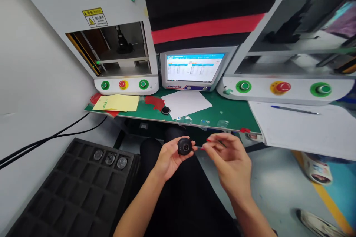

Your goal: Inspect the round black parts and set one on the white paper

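Observation:
My left hand (172,157) holds a round black watch case (184,146), its back with small metal contacts facing up. My right hand (229,159) is just to the right, apart from the case, with thumb and fingers curled toward each other. Small red pieces (208,140) show at its fingertips; they look like bits of red film. Another watch case (165,110) lies on the green bench (233,113) near the front edge, beside red stickers (154,102) and white paper (186,103).
A black foam tray (69,192) at lower left holds several watch cases (122,162). Two press machines with buttons (122,84) flank a monitor (194,67). Clear film scraps (204,124) lie along the bench edge. A pen (294,110) rests on papers (306,129) at right.

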Action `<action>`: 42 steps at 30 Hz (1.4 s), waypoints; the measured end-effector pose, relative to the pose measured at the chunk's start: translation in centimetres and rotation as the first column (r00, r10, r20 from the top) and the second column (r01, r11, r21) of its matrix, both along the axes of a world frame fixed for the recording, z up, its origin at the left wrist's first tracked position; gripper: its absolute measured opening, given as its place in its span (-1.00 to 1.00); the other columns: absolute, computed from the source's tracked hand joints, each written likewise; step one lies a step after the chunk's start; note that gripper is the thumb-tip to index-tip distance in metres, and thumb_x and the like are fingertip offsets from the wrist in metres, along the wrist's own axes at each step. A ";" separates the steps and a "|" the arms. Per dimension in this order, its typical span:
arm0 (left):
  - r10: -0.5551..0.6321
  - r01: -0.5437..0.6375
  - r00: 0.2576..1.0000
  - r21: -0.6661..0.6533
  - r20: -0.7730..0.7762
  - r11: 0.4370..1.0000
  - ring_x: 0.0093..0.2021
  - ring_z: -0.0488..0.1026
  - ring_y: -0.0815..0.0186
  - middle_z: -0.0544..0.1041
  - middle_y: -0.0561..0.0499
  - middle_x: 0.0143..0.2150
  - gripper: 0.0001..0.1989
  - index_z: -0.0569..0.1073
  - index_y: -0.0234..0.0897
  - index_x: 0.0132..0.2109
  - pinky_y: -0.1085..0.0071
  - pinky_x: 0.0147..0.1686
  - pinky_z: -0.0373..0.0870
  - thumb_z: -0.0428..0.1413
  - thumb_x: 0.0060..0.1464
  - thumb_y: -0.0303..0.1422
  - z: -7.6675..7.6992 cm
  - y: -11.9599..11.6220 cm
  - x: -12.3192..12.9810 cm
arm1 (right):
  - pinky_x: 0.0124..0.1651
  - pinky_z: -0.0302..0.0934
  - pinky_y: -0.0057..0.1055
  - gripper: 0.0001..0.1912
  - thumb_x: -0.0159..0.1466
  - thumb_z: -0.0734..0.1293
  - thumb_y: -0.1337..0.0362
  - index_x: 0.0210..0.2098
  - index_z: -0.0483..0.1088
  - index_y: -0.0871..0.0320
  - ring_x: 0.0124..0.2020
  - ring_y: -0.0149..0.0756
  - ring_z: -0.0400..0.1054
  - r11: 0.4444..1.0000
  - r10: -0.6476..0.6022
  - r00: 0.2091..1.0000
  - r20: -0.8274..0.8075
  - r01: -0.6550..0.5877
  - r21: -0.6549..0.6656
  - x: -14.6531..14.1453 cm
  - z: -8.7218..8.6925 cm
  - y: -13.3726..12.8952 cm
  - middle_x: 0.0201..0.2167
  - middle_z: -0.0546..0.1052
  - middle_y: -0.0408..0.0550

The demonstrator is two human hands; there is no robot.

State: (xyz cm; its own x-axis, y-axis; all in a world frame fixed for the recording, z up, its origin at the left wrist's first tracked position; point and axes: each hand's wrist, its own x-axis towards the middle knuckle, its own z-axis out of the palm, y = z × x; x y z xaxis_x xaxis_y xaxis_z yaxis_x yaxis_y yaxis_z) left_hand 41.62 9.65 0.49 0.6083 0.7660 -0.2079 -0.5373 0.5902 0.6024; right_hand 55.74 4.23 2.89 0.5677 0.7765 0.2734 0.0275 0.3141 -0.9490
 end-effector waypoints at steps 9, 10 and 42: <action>-0.083 0.096 0.994 0.200 -0.068 0.975 -0.01 0.56 0.15 0.62 -0.16 -0.07 -0.56 0.54 -0.26 0.02 0.33 -0.03 0.50 0.32 0.00 -0.21 2.1 -4.1 -1.0 | -0.33 0.46 -0.40 -0.67 0.09 0.51 0.36 -0.19 0.41 0.05 -0.43 -0.44 0.43 0.990 0.135 0.933 -0.333 -0.140 0.007 -1.5 1.0 -4.1 -0.20 0.48 -0.09; -0.078 0.092 0.994 0.225 -0.070 0.970 0.00 0.55 0.14 0.61 -0.16 -0.05 -0.57 0.53 -0.24 0.03 0.30 -0.01 0.50 0.31 0.01 -0.21 2.3 -4.3 -1.1 | -0.33 0.46 -0.39 -0.67 0.08 0.52 0.35 -0.20 0.40 0.05 -0.45 -0.44 0.43 0.990 0.133 0.932 -0.338 -0.140 0.006 -1.5 1.1 -4.3 -0.21 0.48 -0.10; -0.038 0.033 0.999 0.630 -0.006 0.776 0.17 0.42 0.16 0.47 -0.11 0.16 -0.49 0.32 -0.16 0.26 0.28 0.17 0.36 0.18 0.18 -0.34 3.6 -6.0 -2.3 | -0.04 0.43 -0.43 -0.45 -0.01 0.50 0.59 -0.09 0.40 0.04 -0.24 -0.42 0.49 0.992 -0.086 0.989 -0.119 0.097 0.084 -2.1 1.9 -5.3 -0.14 0.48 -0.15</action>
